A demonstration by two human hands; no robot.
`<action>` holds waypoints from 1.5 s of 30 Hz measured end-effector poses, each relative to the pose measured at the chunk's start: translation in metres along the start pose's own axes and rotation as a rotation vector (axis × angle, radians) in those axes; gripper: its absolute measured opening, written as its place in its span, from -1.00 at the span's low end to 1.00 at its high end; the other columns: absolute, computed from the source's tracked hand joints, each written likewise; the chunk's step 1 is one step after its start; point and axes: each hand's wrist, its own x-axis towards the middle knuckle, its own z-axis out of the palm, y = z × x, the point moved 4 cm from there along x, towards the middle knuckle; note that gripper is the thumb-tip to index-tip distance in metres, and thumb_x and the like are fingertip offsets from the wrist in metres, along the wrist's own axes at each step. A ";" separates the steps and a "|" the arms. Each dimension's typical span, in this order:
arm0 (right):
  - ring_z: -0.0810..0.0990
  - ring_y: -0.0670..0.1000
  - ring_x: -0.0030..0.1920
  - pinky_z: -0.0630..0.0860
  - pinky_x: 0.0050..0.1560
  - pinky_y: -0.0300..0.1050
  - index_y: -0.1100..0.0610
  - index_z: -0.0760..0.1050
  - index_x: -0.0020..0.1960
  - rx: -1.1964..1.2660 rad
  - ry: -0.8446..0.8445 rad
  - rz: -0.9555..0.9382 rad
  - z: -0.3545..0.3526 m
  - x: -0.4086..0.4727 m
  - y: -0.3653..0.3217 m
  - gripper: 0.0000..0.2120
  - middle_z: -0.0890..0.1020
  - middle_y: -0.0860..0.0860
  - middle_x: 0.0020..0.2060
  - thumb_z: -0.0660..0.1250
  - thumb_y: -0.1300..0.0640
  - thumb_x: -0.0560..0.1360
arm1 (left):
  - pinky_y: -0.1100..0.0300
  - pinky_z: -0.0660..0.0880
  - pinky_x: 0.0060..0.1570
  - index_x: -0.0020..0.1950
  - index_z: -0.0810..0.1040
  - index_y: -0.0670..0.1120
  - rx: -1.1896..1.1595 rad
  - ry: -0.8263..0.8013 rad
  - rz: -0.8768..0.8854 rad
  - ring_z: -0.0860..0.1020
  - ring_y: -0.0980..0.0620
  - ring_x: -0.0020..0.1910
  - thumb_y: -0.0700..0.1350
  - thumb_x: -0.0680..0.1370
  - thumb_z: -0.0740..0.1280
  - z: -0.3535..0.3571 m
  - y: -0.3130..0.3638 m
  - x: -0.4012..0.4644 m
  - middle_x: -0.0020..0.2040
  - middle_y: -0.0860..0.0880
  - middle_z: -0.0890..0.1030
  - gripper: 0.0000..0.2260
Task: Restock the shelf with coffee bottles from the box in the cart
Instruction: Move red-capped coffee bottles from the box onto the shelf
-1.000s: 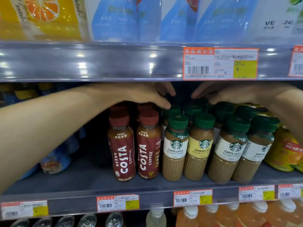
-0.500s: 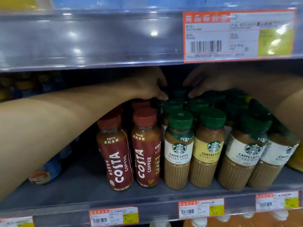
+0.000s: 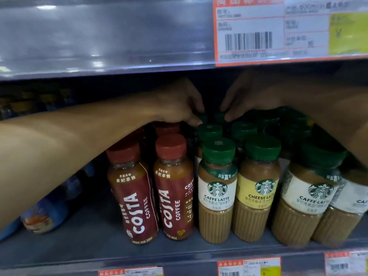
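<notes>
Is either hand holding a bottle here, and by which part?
Both hands, left hand and right hand, have fingers on green caps of rear bottles; an actual grip cannot be told.

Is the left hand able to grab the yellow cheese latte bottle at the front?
Probably yes. The left hand is busy at the green caps further back, but the cheese latte bottle stands in the front row with nothing in front of it.

Dim shelf recess, glare on upper rail, motion blur, edges warped
</notes>
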 end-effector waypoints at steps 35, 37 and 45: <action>0.56 -0.03 0.05 0.39 0.06 -0.20 -0.12 0.60 0.09 -0.175 0.135 0.215 -0.050 -0.148 0.030 -0.80 0.65 -0.10 0.01 0.27 0.11 0.57 | 0.54 0.34 -0.13 0.04 0.62 0.04 0.018 0.087 0.195 0.47 0.27 -0.15 0.12 0.56 0.28 0.002 0.102 -0.062 -0.06 0.21 0.56 -0.78; 0.61 -0.04 -0.01 0.44 0.06 -0.19 -0.09 0.62 0.01 -0.106 0.170 0.232 -0.054 -0.163 0.032 -0.84 0.68 -0.10 -0.05 0.33 0.13 0.54 | 0.35 0.46 -0.01 0.04 0.63 0.02 0.028 0.086 0.253 0.53 0.21 -0.05 0.14 0.53 0.31 0.010 0.121 -0.062 -0.01 0.16 0.62 -0.75; 0.56 -0.40 -0.22 0.44 -0.15 -0.35 -0.24 0.51 0.09 -0.032 0.018 0.298 -0.053 -0.200 0.043 -0.50 0.58 -0.22 -0.12 0.59 -0.07 0.20 | 0.12 0.47 0.15 0.18 0.62 0.08 0.039 0.011 0.352 0.52 0.04 0.12 0.16 0.42 0.46 0.041 0.152 -0.055 0.09 0.10 0.62 -0.63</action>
